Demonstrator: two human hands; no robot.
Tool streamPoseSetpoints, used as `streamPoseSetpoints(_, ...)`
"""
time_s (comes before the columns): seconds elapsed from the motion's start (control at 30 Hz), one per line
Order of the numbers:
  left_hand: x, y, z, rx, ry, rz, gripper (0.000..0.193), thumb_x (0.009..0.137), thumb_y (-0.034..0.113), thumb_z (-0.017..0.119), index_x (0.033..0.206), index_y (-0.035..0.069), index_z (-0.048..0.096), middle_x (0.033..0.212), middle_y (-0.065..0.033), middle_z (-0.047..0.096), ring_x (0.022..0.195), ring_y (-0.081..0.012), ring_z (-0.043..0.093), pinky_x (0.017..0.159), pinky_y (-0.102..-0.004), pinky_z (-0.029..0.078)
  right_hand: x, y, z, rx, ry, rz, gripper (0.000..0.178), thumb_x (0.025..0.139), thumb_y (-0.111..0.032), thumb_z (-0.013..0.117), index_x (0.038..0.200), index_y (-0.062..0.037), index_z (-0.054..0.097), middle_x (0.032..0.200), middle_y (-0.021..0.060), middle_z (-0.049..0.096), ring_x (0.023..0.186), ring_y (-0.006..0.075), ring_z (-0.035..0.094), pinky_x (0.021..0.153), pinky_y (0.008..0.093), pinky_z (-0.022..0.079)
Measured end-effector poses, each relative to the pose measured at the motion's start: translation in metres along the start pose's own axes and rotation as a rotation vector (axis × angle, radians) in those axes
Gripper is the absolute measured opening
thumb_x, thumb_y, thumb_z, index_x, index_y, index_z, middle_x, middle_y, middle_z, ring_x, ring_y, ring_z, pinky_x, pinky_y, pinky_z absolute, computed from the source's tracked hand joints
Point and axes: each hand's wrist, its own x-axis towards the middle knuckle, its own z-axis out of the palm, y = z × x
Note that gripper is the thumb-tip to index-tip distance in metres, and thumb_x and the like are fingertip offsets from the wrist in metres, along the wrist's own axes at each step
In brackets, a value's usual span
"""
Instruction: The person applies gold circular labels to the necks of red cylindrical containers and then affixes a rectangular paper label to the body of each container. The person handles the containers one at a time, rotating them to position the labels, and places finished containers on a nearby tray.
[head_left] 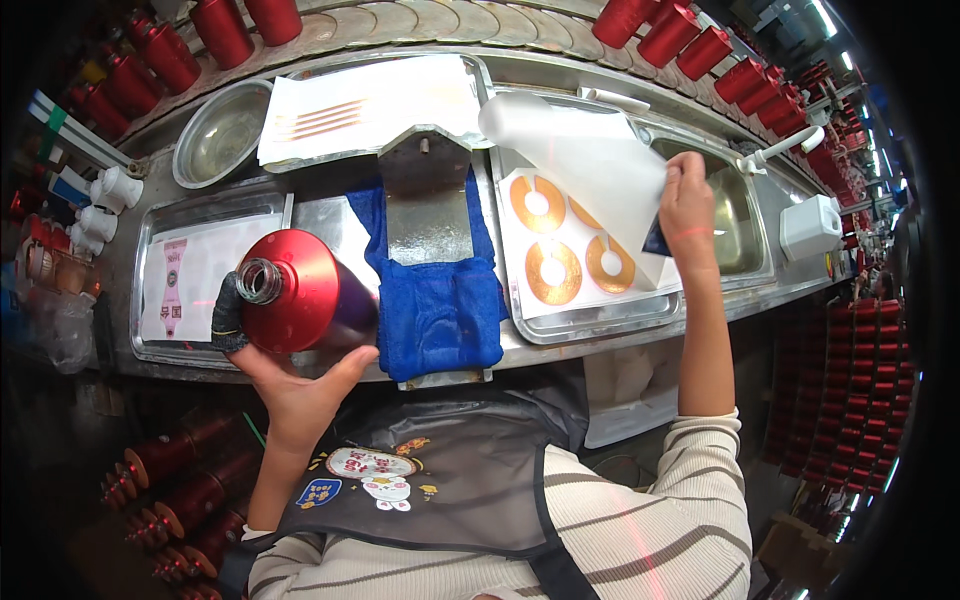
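Note:
A glossy red bottle with a clear glass mouth tilts toward me, its lower part darker. My left hand is wrapped round it, thumb along the near side and a dark covering on some fingers. Over the right tray, my right hand pinches the edge of a translucent white sheet, which is lifted and curled at its far left. Beneath it lies a white sheet carrying gold, open ring-shaped decals, some partly covered. A small dark flat piece shows by my right hand; whether I hold it cannot be told.
Between my hands stands a metal rest draped with a blue cloth. A steel bowl, a sheet with copper stripes and a left tray surround it. A water-filled sink and white jug are right; red bottles line the back.

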Motion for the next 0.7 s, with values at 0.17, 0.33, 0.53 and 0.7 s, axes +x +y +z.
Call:
streamPoseSetpoints(0.17, -0.003, -0.015, 0.014, 0.057, 0.114, 0.077, 0.111, 0.071, -0.001, 0.089, 0.152, 0.007, 0.013, 0.148, -0.0167, 0.036, 0.132, -0.026, 0.046, 0.11, -0.0397, 0.041, 0.026, 0.025, -0.021, -0.029, 0.267, 0.008, 0.014, 0.103, -0.015, 0.045, 0.109, -0.0046, 0.053, 0.091, 0.0257, 0.067, 0.088, 0.0477, 0.064, 0.076, 0.0523, 0.049)
streamPoseSetpoints(0.33, -0.003, -0.02, 0.018, 0.064, 0.189, 0.084, 0.107, 0.073, -0.001, 0.088, 0.151, 0.008, 0.015, 0.146, -0.0176, 0.037, 0.13, -0.0254, 0.047, 0.108, -0.0392, 0.043, 0.036, 0.061, -0.055, -0.032, 0.532, 0.016, 0.016, 0.102, -0.013, 0.048, 0.11, -0.0016, 0.054, 0.102, 0.0235, 0.066, 0.094, 0.0435, 0.064, 0.082, 0.0474, 0.05)
streamPoseSetpoints(0.53, -0.002, -0.029, 0.021, 0.172, 0.211, 0.132, 0.102, 0.073, 0.002, 0.089, 0.149, 0.003, 0.021, 0.144, -0.0173, 0.039, 0.128, -0.0243, 0.048, 0.108, -0.0382, 0.043, 0.028, 0.105, -0.144, -0.126, 0.849, 0.192, 0.021, 0.099, -0.012, 0.052, 0.11, 0.0045, 0.059, 0.108, 0.0214, 0.066, 0.099, 0.035, 0.065, 0.09, 0.0419, 0.051)
streamPoseSetpoints(0.7, 0.002, -0.02, 0.023, 0.108, 0.265, 0.128, 0.097, 0.075, 0.004, 0.089, 0.147, 0.0, 0.024, 0.142, -0.0179, 0.042, 0.126, -0.0249, 0.05, 0.107, -0.0381, 0.044, -0.015, 0.167, -0.258, -0.289, 1.001, 0.272, 0.024, 0.094, -0.014, 0.055, 0.105, 0.0052, 0.066, 0.108, 0.0216, 0.071, 0.102, 0.0327, 0.068, 0.094, 0.0387, 0.051)
